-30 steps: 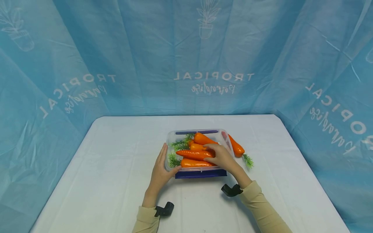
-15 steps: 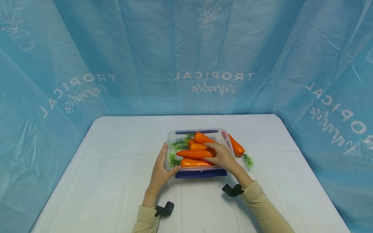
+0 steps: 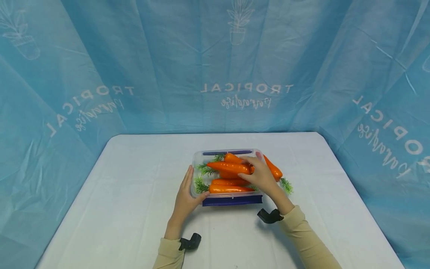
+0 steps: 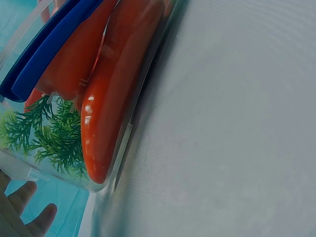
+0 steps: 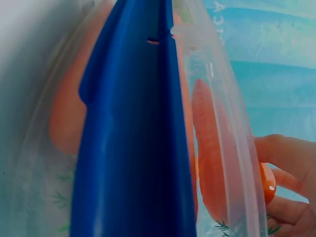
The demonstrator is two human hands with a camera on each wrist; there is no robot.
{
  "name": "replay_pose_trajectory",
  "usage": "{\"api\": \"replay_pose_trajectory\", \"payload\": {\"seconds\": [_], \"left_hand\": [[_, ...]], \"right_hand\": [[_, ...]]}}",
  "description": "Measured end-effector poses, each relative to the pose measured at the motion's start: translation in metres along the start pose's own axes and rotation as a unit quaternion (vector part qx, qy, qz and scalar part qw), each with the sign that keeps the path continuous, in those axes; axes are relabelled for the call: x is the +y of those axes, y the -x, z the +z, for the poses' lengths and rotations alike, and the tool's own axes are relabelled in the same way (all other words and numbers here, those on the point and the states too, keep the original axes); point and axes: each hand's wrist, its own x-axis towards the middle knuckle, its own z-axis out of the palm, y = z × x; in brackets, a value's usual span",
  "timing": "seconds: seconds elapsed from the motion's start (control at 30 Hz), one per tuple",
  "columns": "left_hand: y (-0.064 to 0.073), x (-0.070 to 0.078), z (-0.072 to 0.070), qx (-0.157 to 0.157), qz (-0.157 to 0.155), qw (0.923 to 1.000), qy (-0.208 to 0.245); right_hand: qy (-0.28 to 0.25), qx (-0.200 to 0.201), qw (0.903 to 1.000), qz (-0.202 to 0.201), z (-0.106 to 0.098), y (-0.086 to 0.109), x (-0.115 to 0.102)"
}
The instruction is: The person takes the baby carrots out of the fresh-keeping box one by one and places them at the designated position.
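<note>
And here's the right hand (image 3: 263,177), thumb and fingers curled partway and pinching a carrot (image 3: 230,167) by its thick end, the carrot lying between them, its pointed tip out ahead toward the box's left edge, just above other carrots (image 3: 231,189) in the clear box (image 3: 231,201)! Over at that left edge, the left hand (image 3: 185,196) has its fingers straight along the wall, thumb spread to the near left corner, while a loose carrot (image 3: 273,170) lies on the table (image 3: 134,205) by the box's right edge.
</note>
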Motion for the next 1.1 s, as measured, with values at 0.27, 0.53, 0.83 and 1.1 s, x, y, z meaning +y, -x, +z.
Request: {"api": "replay_pose_trajectory", "payload": {"seconds": [0.27, 0.53, 0.83, 1.1], "left_hand": [[0.000, 0.002, 0.000, 0.000, -0.004, 1.0000, -0.002], [0.000, 0.004, 0.000, 0.005, 0.005, 1.0000, 0.002], [-0.001, 0.002, 0.000, -0.001, -0.006, 1.0000, 0.000], [-0.001, 0.000, 0.001, -0.001, -0.009, 1.0000, -0.001]], "right_hand": [[0.000, 0.043, 0.9981, 0.043, -0.010, 0.000, 0.003], [-0.018, 0.096, 0.9936, 0.058, -0.022, -0.001, 0.006], [-0.018, 0.140, 0.9864, 0.084, -0.037, -0.002, 0.016], [0.002, 0.162, 0.9790, 0.124, -0.050, 0.001, 0.024]]}}
